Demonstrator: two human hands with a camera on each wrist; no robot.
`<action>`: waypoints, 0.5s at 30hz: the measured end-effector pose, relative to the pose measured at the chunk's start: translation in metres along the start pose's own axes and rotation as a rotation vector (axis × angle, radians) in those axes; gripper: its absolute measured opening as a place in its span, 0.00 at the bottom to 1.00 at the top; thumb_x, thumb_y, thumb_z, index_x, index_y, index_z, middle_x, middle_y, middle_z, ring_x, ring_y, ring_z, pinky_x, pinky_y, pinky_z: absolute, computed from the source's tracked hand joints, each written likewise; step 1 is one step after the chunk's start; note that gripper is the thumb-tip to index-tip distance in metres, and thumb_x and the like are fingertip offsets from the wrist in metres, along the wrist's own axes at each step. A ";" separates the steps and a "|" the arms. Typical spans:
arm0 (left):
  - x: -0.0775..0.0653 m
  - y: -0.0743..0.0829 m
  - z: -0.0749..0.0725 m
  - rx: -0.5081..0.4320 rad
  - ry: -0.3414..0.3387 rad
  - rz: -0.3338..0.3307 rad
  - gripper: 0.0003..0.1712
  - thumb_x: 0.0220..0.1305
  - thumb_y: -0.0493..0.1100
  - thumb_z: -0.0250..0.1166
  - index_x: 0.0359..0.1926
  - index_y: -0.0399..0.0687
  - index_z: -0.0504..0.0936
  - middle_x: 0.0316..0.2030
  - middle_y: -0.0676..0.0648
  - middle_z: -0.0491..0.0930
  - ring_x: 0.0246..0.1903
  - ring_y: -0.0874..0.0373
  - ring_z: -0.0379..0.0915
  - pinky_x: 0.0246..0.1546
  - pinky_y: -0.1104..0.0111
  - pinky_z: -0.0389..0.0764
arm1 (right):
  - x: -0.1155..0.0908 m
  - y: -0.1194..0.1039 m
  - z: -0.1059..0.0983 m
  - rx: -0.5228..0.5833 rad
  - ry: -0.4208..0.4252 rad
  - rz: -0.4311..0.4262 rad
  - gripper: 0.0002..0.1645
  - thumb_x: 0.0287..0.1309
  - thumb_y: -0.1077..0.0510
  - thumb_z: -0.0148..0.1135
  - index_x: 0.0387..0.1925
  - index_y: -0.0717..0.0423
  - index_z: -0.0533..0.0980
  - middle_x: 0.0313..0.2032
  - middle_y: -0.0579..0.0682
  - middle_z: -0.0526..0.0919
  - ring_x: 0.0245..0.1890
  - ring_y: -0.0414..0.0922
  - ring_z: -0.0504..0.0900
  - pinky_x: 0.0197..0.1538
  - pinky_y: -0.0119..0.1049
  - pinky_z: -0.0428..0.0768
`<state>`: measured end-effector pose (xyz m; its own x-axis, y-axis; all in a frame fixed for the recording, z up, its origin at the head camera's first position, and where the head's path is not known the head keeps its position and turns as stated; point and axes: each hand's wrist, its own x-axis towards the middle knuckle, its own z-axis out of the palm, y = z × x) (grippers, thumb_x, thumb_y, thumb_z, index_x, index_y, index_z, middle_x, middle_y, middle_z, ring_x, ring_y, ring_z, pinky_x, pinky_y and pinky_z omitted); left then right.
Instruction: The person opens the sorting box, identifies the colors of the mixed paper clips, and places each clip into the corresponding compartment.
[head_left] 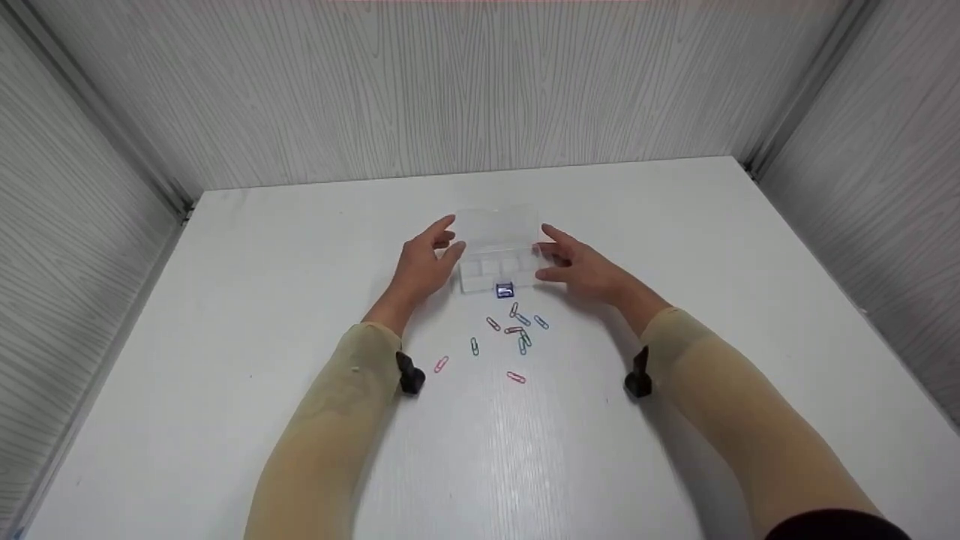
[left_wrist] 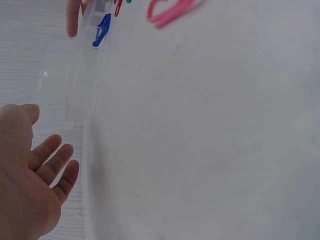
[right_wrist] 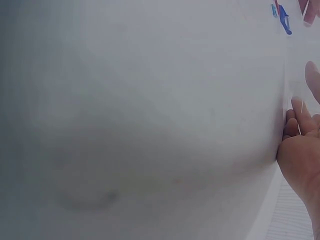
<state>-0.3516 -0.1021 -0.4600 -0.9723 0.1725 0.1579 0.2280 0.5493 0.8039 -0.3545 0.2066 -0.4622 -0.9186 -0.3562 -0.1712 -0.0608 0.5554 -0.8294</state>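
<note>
A clear plastic compartment box [head_left: 480,283] with a blue latch [head_left: 505,290] stands on the table, its clear lid [head_left: 497,226] raised at the back. My left hand [head_left: 425,266] is at the box's left side, thumb near the corner, fingers relaxed and holding nothing. At the right side is my right hand [head_left: 589,271], fingers loosely spread close to the box wall; whether they touch it I cannot tell. The left wrist view shows the left hand [left_wrist: 35,175] apart from the clear plastic. In the right wrist view the right hand [right_wrist: 302,145] is partly cut off.
Several coloured paper clips lie scattered in front of the box, among them a pink one [head_left: 442,364], a red one [head_left: 516,377] and a green one [head_left: 475,346]. The white table [head_left: 225,337] is bordered by grey wood-grain panels [head_left: 465,90] at the back and sides.
</note>
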 end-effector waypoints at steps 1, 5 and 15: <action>0.000 0.000 0.000 0.003 -0.019 -0.019 0.35 0.81 0.53 0.59 0.82 0.54 0.63 0.70 0.42 0.76 0.70 0.49 0.70 0.72 0.56 0.67 | 0.000 0.000 0.000 0.001 0.000 0.003 0.56 0.70 0.46 0.70 0.86 0.35 0.46 0.78 0.40 0.66 0.82 0.44 0.54 0.81 0.48 0.47; 0.000 -0.001 -0.001 0.022 -0.079 -0.065 0.37 0.81 0.56 0.58 0.83 0.53 0.60 0.72 0.44 0.73 0.73 0.49 0.66 0.74 0.54 0.64 | 0.000 -0.001 0.000 0.009 -0.002 0.007 0.57 0.70 0.46 0.71 0.86 0.35 0.46 0.78 0.40 0.65 0.82 0.43 0.54 0.81 0.48 0.47; 0.000 -0.002 0.000 0.023 -0.153 -0.084 0.38 0.82 0.56 0.56 0.84 0.50 0.57 0.73 0.41 0.72 0.75 0.46 0.64 0.76 0.53 0.61 | -0.002 -0.001 0.000 0.000 0.001 -0.013 0.52 0.71 0.47 0.70 0.85 0.37 0.52 0.79 0.44 0.66 0.81 0.48 0.56 0.81 0.49 0.51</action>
<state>-0.3520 -0.1032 -0.4610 -0.9692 0.2464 -0.0001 0.1488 0.5857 0.7968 -0.3525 0.2064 -0.4613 -0.9182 -0.3625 -0.1595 -0.0730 0.5507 -0.8315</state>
